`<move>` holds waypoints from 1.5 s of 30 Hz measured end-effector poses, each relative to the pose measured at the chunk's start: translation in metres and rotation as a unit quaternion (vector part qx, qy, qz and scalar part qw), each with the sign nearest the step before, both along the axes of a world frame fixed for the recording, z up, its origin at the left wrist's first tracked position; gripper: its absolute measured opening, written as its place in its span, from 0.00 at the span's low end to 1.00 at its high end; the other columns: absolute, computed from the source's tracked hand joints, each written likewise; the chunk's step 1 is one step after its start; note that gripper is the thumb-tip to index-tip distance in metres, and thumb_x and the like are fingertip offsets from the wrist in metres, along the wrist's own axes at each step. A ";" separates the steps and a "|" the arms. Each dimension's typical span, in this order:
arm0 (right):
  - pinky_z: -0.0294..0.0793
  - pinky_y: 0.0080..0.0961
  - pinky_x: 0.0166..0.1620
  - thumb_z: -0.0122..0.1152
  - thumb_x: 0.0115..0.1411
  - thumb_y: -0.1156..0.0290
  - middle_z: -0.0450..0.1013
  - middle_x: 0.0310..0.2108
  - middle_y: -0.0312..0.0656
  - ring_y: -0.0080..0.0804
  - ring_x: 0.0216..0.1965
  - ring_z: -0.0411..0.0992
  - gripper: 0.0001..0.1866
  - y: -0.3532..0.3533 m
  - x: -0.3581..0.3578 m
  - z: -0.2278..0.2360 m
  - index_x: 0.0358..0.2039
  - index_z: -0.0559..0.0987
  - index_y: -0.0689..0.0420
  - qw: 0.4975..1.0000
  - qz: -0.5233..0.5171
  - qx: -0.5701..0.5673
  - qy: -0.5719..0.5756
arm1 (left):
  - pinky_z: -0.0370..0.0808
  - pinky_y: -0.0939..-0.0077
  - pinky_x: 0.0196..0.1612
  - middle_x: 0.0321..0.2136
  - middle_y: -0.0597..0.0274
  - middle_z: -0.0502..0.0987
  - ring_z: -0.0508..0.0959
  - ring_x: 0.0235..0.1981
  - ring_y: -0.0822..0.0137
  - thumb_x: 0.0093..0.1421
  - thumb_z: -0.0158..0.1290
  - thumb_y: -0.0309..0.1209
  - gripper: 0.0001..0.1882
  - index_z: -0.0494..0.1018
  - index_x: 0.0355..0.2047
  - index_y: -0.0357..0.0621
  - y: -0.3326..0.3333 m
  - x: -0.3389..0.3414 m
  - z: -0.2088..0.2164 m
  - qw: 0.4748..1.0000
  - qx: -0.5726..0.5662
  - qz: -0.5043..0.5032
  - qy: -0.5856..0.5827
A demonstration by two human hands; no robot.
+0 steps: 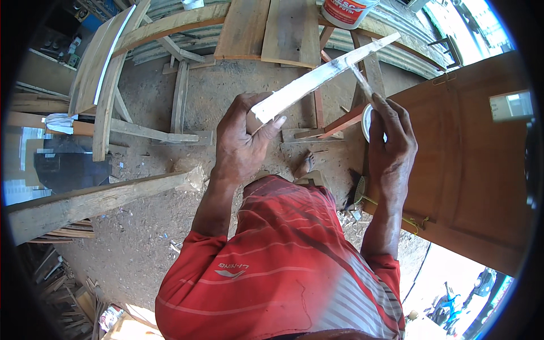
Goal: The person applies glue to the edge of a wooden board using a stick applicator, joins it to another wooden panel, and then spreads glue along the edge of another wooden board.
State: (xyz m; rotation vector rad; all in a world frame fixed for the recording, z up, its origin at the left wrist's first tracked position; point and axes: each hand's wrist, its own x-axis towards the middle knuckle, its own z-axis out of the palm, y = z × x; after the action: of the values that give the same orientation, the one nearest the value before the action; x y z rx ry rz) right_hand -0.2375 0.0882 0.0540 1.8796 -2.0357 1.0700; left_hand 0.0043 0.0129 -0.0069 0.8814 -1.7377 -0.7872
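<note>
The fingers of the left hand (241, 141) are clenching around the near end of a long wooden strip (323, 73), thumb pressing along its edge; the strip is coated white on its upper face and is angling up and away to the right. The right hand (391, 141) is pinching a thin stick (360, 82) between thumb and fingertips, its far tip touching the strip's white face, while the same hand's lower fingers appear to be cradling a small round white container (367, 122); how firmly that container is being held cannot be told.

Judgement: the step in hand is the spreading of white filler or glue along the strip, and the coat is looking largely laid, since white is running nearly the full visible length. The next move is calling for a steady left-hand hold while the stick is drawing evenly along any bare patch, with care not to smear the thumb lying at the coated end.

Outward from the hands: a brown door panel (470, 164) is standing just beside the right forearm. A white tub with a red label (345, 11) is sitting on planks (266, 28) at the far side. A rough timber beam (96, 201) is lying to the left on the dirt floor (141, 249), with a wooden frame (107, 79) beyond it. A bare foot (305, 165) is showing below the hands.
</note>
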 end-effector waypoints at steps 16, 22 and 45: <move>0.75 0.24 0.34 0.58 0.70 0.72 0.81 0.34 0.41 0.23 0.29 0.75 0.13 -0.014 -0.019 0.014 0.51 0.81 0.64 0.929 0.122 0.168 -0.305 | 0.77 0.71 0.45 0.43 0.56 0.79 0.80 0.43 0.64 0.60 0.66 0.25 0.18 0.75 0.49 0.39 -0.004 0.002 -0.007 0.999 0.020 0.003 0.041; 0.72 0.23 0.33 0.55 0.71 0.69 0.74 0.25 0.36 0.18 0.27 0.69 0.14 -0.043 -0.074 -0.015 0.47 0.82 0.65 0.951 0.046 0.108 -0.284 | 0.77 0.72 0.45 0.44 0.56 0.79 0.80 0.43 0.65 0.59 0.66 0.24 0.18 0.75 0.49 0.39 -0.002 0.004 -0.007 0.999 0.022 0.011 0.026; 0.78 0.34 0.39 0.60 0.63 0.75 0.80 0.37 0.49 0.44 0.33 0.82 0.12 -0.068 -0.087 -0.016 0.46 0.84 0.60 0.995 0.021 0.071 -0.074 | 0.76 0.74 0.46 0.45 0.56 0.78 0.79 0.45 0.67 0.60 0.66 0.24 0.19 0.74 0.50 0.38 -0.001 -0.001 -0.005 0.999 -0.002 0.023 0.032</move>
State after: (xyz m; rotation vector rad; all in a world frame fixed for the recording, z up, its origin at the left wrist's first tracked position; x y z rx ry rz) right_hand -0.3247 0.0206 0.0385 1.9727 -2.2167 1.1327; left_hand 0.0032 0.0118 -0.0121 0.8803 -1.6579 -0.7731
